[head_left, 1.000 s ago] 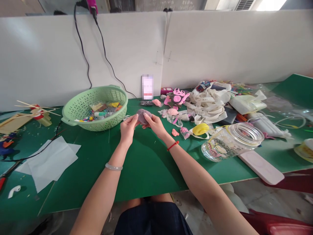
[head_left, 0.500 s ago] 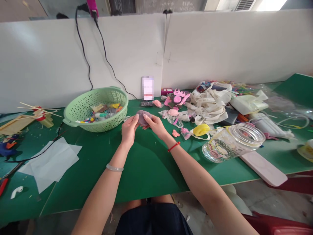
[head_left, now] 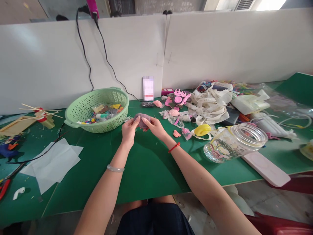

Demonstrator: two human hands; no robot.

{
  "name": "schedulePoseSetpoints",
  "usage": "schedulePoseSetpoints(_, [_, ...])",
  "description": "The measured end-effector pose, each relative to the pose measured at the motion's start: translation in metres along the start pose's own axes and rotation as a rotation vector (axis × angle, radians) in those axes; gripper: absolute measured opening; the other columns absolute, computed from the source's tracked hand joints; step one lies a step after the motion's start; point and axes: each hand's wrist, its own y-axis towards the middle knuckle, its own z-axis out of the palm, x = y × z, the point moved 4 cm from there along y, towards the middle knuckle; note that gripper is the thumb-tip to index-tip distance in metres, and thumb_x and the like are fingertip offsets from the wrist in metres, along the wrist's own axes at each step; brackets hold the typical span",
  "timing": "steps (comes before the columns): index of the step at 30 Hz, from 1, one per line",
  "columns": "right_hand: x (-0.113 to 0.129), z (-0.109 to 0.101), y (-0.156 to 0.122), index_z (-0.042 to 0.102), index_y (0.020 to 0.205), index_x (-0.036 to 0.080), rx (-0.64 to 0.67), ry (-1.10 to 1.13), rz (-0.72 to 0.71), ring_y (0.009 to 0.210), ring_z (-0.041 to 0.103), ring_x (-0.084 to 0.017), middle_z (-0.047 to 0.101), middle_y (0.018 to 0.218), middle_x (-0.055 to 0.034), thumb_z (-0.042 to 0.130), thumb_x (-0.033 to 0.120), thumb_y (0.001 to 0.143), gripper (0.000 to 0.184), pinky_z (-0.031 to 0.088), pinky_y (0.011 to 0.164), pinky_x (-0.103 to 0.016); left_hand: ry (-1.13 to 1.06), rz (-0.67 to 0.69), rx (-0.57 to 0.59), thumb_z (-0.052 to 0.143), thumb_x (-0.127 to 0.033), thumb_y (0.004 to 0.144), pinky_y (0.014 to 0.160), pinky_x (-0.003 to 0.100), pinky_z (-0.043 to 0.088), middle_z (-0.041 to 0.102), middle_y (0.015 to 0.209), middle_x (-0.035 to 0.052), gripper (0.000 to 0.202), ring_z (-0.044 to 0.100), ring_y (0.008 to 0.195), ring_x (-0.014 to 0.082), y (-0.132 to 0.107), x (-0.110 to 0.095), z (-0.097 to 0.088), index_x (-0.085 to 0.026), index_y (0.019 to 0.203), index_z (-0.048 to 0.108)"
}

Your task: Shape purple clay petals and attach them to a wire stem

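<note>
Between my two hands is a lump of greyish-purple clay (head_left: 142, 120), held above the green table (head_left: 146, 169). My left hand (head_left: 129, 131) grips its left side, thumb on top. My right hand (head_left: 156, 127) closes on its right side, with that thumb pressed on the upper face. The fingers beneath the lump are mostly hidden. Past the hands, a phone (head_left: 148, 88) leans upright against the white partition. To the right of my right hand lie pink clay pieces (head_left: 173, 113) in clear wrap, a small coral-pink piece (head_left: 176, 133) and a pink and black clay figure (head_left: 179, 98).
A green basket (head_left: 97, 125) of small craft items stands left of my hands. White paper sheets (head_left: 52, 163), pliers (head_left: 5, 187) and an earbud (head_left: 19, 193) lie at left. Toward the right are a glass jar (head_left: 232, 143), a yellow tape roll (head_left: 202, 130), tangled white ribbon (head_left: 210, 106) and a pale power bank (head_left: 267, 168).
My thumbs have shifted slightly on the clay, and the lump looks tilted a little lower and flatter. Both hands keep hold of it; the whole view has moved slightly.
</note>
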Motion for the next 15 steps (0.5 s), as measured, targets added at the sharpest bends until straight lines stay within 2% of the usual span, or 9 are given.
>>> schedulePoseSetpoints(5, [-0.0005,0.0033,-0.0014,0.064,0.074,0.018,0.047,-0.065,0.039,0.057,0.06,-0.012,0.065,0.064,0.0017,0.073,0.084,0.064,0.067,0.053,0.056,-0.027,-0.077,-0.07,0.063,0.088,-0.068,0.06,0.052,0.025,0.046,0.065,0.063,0.0002,0.055,0.061,0.058,0.0133,-0.0008,-0.0043,0.0033,-0.016,0.071,0.072])
schedulePoseSetpoints(8, [-0.0039,0.0044,-0.0009,0.065,0.077,0.018,0.087,-0.09,0.045,0.058,0.061,-0.013,0.066,0.067,-0.0002,0.069,0.087,0.065,0.07,0.055,0.058,-0.029,-0.036,-0.08,0.059,0.09,-0.064,0.058,0.049,0.024,0.045,0.062,0.061,-0.0013,0.053,0.059,0.054,0.0123,-0.0002,-0.0036,0.002,-0.016,0.071,0.072])
schedulePoseSetpoints(12, [-0.0067,0.0022,0.0004,0.064,0.079,0.019,0.084,-0.1,0.044,0.057,0.062,-0.013,0.065,0.068,-0.0005,0.061,0.091,0.068,0.073,0.055,0.058,-0.03,0.007,-0.034,0.002,0.092,-0.059,0.057,0.054,0.021,0.047,0.062,0.063,-0.0029,0.049,0.056,0.057,0.0088,0.0009,-0.0022,-0.0014,-0.016,0.068,0.071])
schedulePoseSetpoints(15, [-0.005,0.0,0.0009,0.06,0.073,0.02,0.055,-0.102,0.018,0.057,0.062,-0.013,0.061,0.064,0.0017,0.064,0.09,0.068,0.07,0.054,0.057,-0.028,0.037,-0.021,0.004,0.091,-0.06,0.059,0.062,0.021,0.051,0.064,0.068,-0.0015,0.049,0.06,0.064,0.0101,0.0022,-0.0018,-0.002,-0.016,0.07,0.072])
